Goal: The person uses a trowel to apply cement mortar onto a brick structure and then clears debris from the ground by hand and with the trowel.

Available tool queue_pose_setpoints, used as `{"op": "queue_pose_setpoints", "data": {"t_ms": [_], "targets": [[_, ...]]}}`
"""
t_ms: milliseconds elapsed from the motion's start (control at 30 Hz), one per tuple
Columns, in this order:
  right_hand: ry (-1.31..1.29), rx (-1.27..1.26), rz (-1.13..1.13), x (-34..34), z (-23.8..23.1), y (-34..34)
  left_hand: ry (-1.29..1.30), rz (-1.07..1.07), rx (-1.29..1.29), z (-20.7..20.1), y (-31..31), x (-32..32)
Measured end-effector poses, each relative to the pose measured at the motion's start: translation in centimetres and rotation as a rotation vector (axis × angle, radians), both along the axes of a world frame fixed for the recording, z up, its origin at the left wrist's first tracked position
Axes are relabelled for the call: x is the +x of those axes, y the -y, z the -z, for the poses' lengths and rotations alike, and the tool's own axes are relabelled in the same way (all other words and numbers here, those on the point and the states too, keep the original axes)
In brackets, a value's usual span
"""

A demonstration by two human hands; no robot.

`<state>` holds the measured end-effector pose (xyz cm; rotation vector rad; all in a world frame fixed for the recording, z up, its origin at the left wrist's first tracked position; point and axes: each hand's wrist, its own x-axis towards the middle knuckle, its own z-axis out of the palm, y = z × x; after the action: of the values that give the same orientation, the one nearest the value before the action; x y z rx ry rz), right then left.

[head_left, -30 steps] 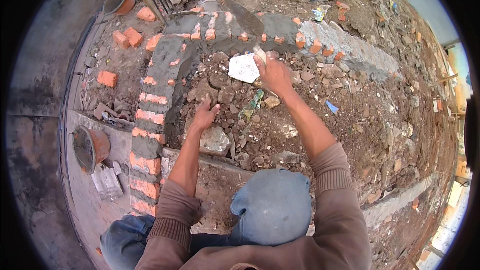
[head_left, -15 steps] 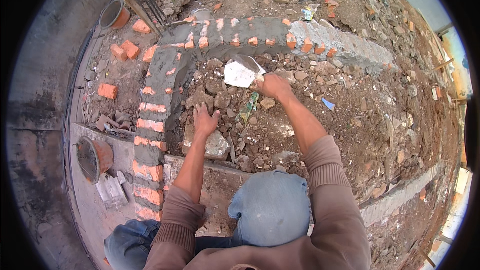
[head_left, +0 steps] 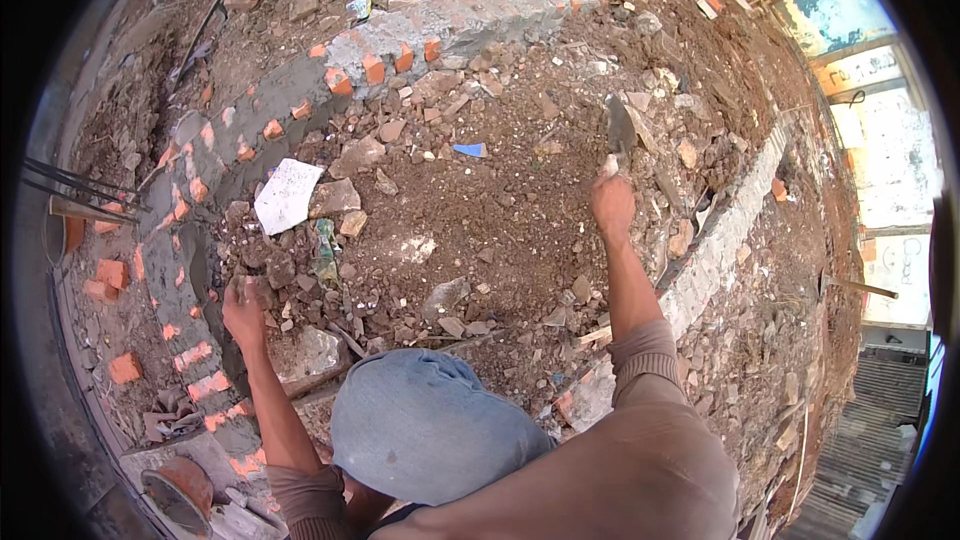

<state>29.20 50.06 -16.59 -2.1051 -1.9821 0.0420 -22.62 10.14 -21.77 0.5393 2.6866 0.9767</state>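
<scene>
Trowel [head_left: 621,128] pointed forward over soil [head_left: 540,210] from the right hand [head_left: 613,206], closed round its handle [head_left: 609,166]; the left hand [head_left: 245,312], its grip unclear, was well apart, near the wall [head_left: 178,325].

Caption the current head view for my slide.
Right hand holding a trowel over rubble, left hand near the brick wall.

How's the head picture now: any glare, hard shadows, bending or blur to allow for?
Head view: soft light, no hard shadows across the rubble; same view, pale panels at right look nearly washed out; straight edges bend toward its black rim; the trowel in the right hand looks slightly soft, perhaps from motion.
</scene>
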Motion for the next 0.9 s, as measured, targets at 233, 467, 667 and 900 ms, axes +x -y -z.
{"op": "queue_pose_setpoints", "data": {"t_ms": [233,467,667,900], "targets": [[-0.149,-0.21,-0.081,-5.8,4.8,6.6,0.041,0.225,0.221,-6.6,-10.0,3.5],[-0.096,-0.174,-0.153,-1.1,-2.6,0.9,-0.182,0.548,-0.116,-15.3,-7.8,-6.9],[-0.187,0.075,0.307,11.6,0.5,-10.6,-0.252,0.647,-0.432,-17.8,6.0,-13.5],[-0.172,-0.355,-0.261,0.1,-2.6,-1.3,0.039,0.712,-0.533,-16.6,8.4,-9.4]]}}
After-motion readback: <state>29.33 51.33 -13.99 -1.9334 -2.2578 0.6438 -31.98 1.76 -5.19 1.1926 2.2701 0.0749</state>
